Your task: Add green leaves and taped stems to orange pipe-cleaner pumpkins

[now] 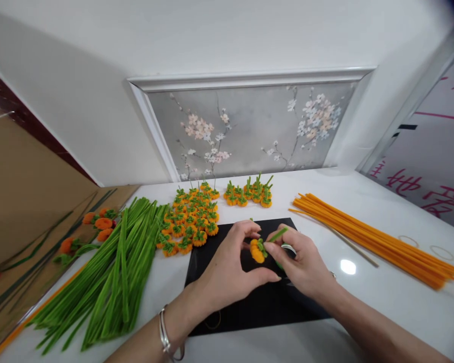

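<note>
Over the black mat (227, 315), my right hand (300, 262) pinches a small pumpkin made of orange pipe cleaner (257, 252) by its green top. A green pipe cleaner stem (279, 234) sticks up past the fingers. Something with a rounded, pale-and-green edge (288, 248) shows in the same hand; I cannot make out what it is. My left hand (230, 264) curves around the pumpkin's left side, its thumb stretched out below and its fingers bent above, with a gap between them. Whether a left fingertip touches the pumpkin from behind is hidden.
Many finished orange pumpkins (190, 220) stand left of the mat, with a smaller group (245, 194) behind it. Green pipe cleaners (109, 272) lie at the left, orange ones (374, 239) at the right. Orange flowers (104, 224) rest on cardboard. A panelled wall (249, 131) closes the back.
</note>
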Tool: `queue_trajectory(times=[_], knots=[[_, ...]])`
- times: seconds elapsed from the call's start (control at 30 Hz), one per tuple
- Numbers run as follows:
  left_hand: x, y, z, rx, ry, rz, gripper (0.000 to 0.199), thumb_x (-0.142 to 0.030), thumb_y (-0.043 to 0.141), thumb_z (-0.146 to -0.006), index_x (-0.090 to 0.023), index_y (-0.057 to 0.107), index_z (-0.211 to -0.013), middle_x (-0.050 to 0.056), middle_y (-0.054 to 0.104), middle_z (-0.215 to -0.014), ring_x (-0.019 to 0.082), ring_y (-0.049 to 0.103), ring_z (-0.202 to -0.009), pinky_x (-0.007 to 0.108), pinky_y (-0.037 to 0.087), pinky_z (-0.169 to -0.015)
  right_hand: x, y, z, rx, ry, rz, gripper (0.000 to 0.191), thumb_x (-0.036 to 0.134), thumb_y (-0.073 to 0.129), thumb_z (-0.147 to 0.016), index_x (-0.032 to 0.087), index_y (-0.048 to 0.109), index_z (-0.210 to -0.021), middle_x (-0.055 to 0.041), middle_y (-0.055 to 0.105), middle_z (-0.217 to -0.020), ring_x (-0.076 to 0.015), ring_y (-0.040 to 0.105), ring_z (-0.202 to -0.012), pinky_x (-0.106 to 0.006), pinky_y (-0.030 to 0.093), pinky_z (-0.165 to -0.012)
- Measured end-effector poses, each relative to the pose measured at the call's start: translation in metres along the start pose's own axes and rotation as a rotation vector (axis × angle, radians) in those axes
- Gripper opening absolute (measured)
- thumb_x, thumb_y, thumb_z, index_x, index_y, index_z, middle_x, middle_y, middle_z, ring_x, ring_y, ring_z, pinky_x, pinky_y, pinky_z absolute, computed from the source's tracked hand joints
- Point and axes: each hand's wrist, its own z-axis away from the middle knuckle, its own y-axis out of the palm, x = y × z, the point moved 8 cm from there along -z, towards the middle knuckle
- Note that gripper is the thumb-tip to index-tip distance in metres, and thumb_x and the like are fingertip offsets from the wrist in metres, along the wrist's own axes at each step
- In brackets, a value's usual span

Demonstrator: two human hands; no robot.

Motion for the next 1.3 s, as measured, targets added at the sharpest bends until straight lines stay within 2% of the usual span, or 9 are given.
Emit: queue_trajectory(times=[0.1,0.23,0.43,0.6,0.83,1.0,1.1,1.2,1.3], knots=[[-0.012,0.0,0.003,-0.043,0.166,-0.224,0.032,-0.018,0.067,-0.075,-0.024,0.054,-0.104,0.006,0.054,-0.112,0.021,0.051,-0.109,0.036,0.041,-0.096,-0.002,-0.002,-0.001,-0.012,0.028,-0.002,0.022,0.025,0.05,-0.088,0.018,0.05,-0.067,-0.0015,0.056,-0.07,-0.0137,0.052,-0.062,-0.026,0.041,-0.058],[0.004,0.003,0.0,0.006,0.0,0.003,0.018,-0.019,0.055,-0.085,-0.022,0.05,-0.102,0.004,0.057,-0.099,0.015,0.057,-0.089,0.029,0.048,-0.078,-0.004,-0.003,-0.003,0.008,0.055,-0.027,0.019,0.026,0.051,-0.088,0.018,0.055,-0.071,-0.0006,0.056,-0.069,-0.0134,0.052,-0.062,-0.025,0.041,-0.057],[0.013,0.009,-0.003,0.099,-0.152,0.426,0.019,-0.024,0.055,-0.086,-0.021,0.044,-0.101,0.003,0.058,-0.098,0.013,0.06,-0.084,0.028,0.05,-0.077,-0.001,-0.003,-0.005,0.052,0.006,-0.051,0.019,0.022,0.05,-0.089,0.018,0.058,-0.073,-0.0012,0.059,-0.074,-0.0135,0.055,-0.067,-0.026,0.042,-0.062],[0.017,0.011,-0.001,0.123,-0.261,0.522,0.024,-0.033,0.057,-0.086,-0.021,0.042,-0.1,0.003,0.061,-0.094,0.014,0.066,-0.077,0.029,0.052,-0.075,0.003,-0.003,-0.005,0.052,-0.038,-0.038,0.016,0.019,0.049,-0.09,0.019,0.059,-0.077,-0.0014,0.057,-0.076,-0.0134,0.055,-0.068,-0.025,0.043,-0.062],[0.022,0.011,-0.001,0.129,-0.307,0.584,0.019,-0.035,0.055,-0.087,-0.02,0.049,-0.096,0.0,0.062,-0.082,0.015,0.069,-0.075,0.023,0.054,-0.07,0.008,-0.002,-0.005,0.124,-0.092,-0.029,0.018,0.017,0.046,-0.092,0.021,0.062,-0.085,-0.0018,0.055,-0.078,-0.0143,0.054,-0.071,-0.026,0.044,-0.064],[0.029,0.019,0.002,0.189,-0.41,0.707,0.021,-0.038,0.054,-0.087,-0.02,0.047,-0.096,0.002,0.064,-0.078,0.014,0.069,-0.067,0.019,0.052,-0.059,0.01,-0.002,-0.003,0.096,-0.12,-0.003,0.018,0.016,0.047,-0.09,0.019,0.057,-0.075,-0.0017,0.055,-0.074,-0.0138,0.052,-0.067,-0.026,0.042,-0.061],[0.029,0.022,0.003,0.214,-0.411,0.637,0.023,-0.042,0.046,-0.09,-0.02,0.046,-0.098,0.002,0.063,-0.075,0.014,0.067,-0.064,0.02,0.051,-0.056,0.01,-0.002,-0.002,0.061,-0.117,0.041,0.018,0.016,0.047,-0.088,0.019,0.054,-0.072,-0.0016,0.054,-0.071,-0.0138,0.051,-0.065,-0.026,0.041,-0.059],[0.019,0.013,0.0,0.131,-0.224,0.344,0.031,-0.041,0.06,-0.081,-0.021,0.048,-0.103,0.005,0.06,-0.096,0.017,0.063,-0.084,0.029,0.053,-0.071,0.008,-0.003,-0.002,0.024,-0.101,0.083,0.017,0.017,0.047,-0.088,0.019,0.053,-0.072,-0.0015,0.052,-0.069,-0.0142,0.05,-0.063,-0.026,0.04,-0.058],[0.005,0.004,0.001,-0.016,-0.017,0.0,0.049,-0.025,0.075,-0.067,-0.024,0.05,-0.109,0.006,0.051,-0.117,0.021,0.053,-0.105,0.034,0.049,-0.087,0.007,-0.004,-0.002,0.004,-0.084,0.103,0.017,0.018,0.047,-0.088,0.019,0.052,-0.072,-0.0018,0.053,-0.069,-0.0146,0.05,-0.063,-0.027,0.04,-0.059]])
